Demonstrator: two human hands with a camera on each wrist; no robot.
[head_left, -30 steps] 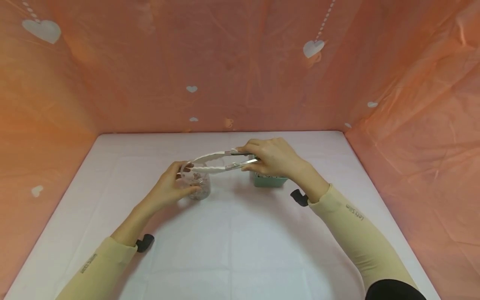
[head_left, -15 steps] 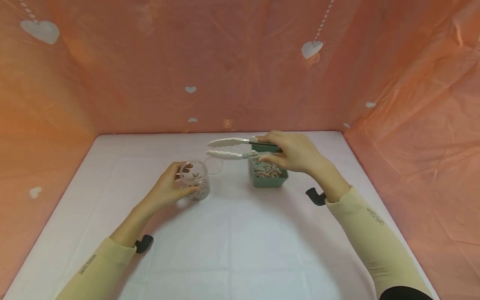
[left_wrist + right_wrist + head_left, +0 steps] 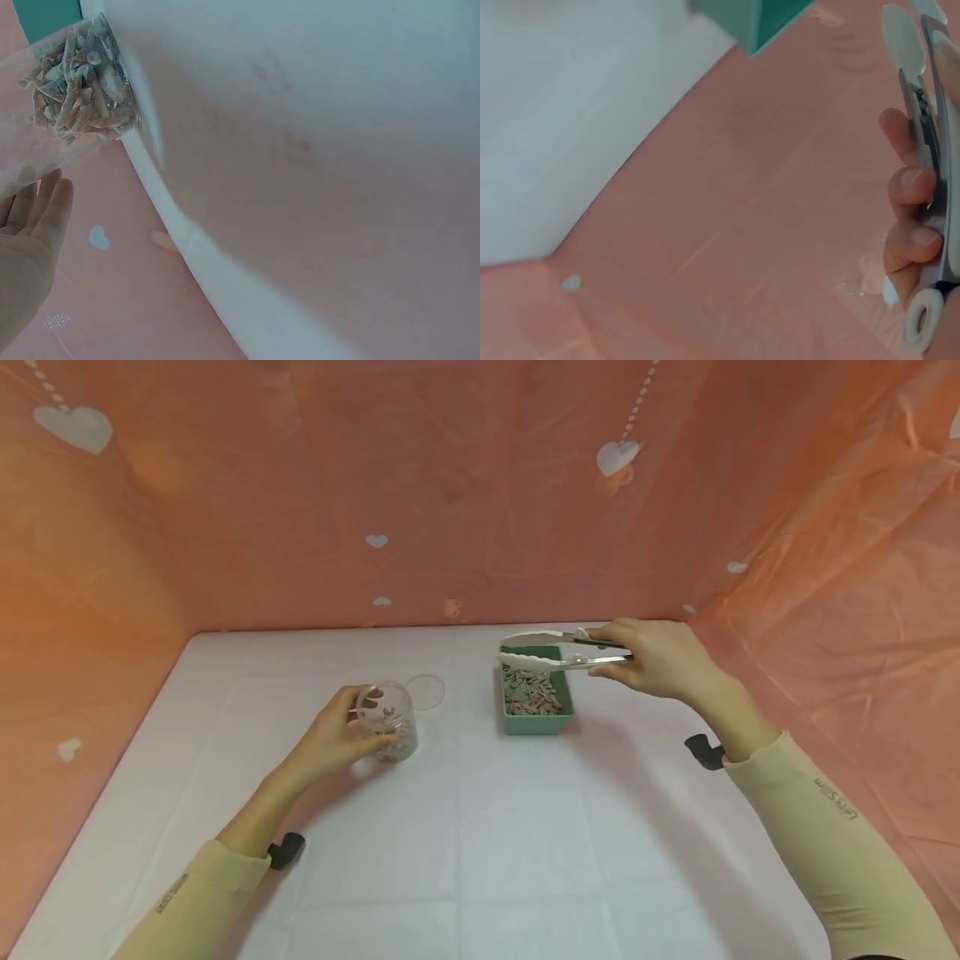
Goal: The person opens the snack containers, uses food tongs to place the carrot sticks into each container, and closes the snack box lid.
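My left hand (image 3: 337,735) grips a clear jar (image 3: 397,727) that stands with its mouth uncovered. Brownish strip-like pieces (image 3: 82,90) fill its lower part, seen through the wall in the left wrist view. In my right hand (image 3: 660,660) is a pair of metal tongs (image 3: 573,650) with white tips, held level above the back of a green box (image 3: 536,724). The tongs' tips are spread, and no piece shows between them. More of the same brownish pieces (image 3: 532,697) lie in the box. Its far end is partly hidden by the tongs.
A round clear lid (image 3: 426,692) lies on the table just behind and right of the jar. White cloth covers the table (image 3: 450,843). An orange curtain (image 3: 465,493) with white hearts hangs along the back and both sides.
My right hand has carried the tongs right, from over the jar's mouth to above the green box. The box's contents have come into view. My left hand and the jar stay in place.
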